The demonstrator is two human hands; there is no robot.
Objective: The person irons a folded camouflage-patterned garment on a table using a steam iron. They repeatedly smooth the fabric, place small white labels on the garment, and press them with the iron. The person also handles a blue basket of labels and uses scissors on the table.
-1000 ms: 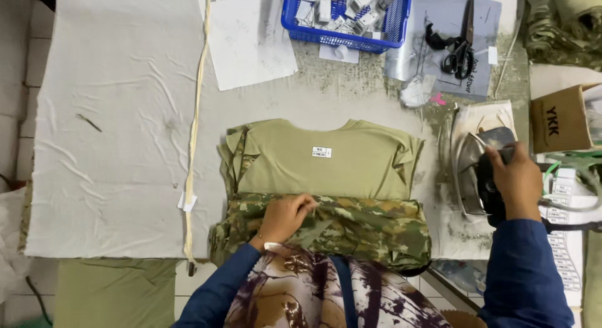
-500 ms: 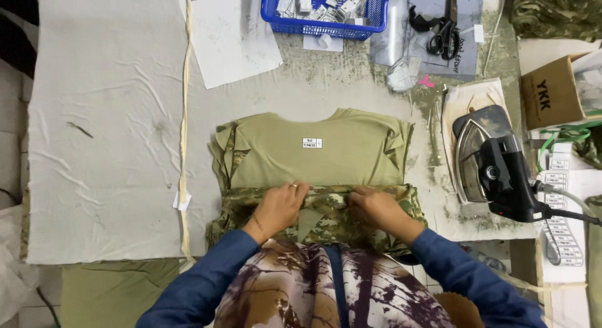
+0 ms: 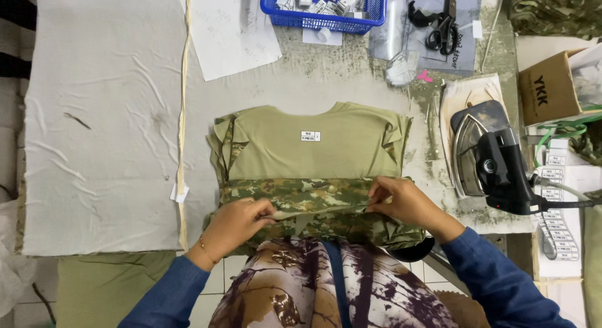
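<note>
The garment (image 3: 313, 171) is judged light, soft and limp — woven fabric with no stiffness of its own, likely to sag or crease wherever it is unsupported. The best hold is along a folded edge, pinched at two points set apart so the fold stays straight; a single central grip would probably let the ends droop.

The left hand (image 3: 237, 222) is closed in a pinch on the camouflage fold near its left end. The right hand (image 3: 401, 201) is likewise closed, fingertips gripping the same fold further to the right. A thin, taut edge of fabric runs between the two hands.

The garment lies flat on the surface (image 3: 313, 93), directly in front of the person, its near edge hanging slightly over the rim. Its upper part is plain olive-tan with a small white label (image 3: 310, 136) near the middle; its lower band is a green-brown camouflage print — the sleeves, folded inward at both sides, show the same print.

A black iron (image 3: 495, 162) rests well to the right, apart from the garment.
</note>
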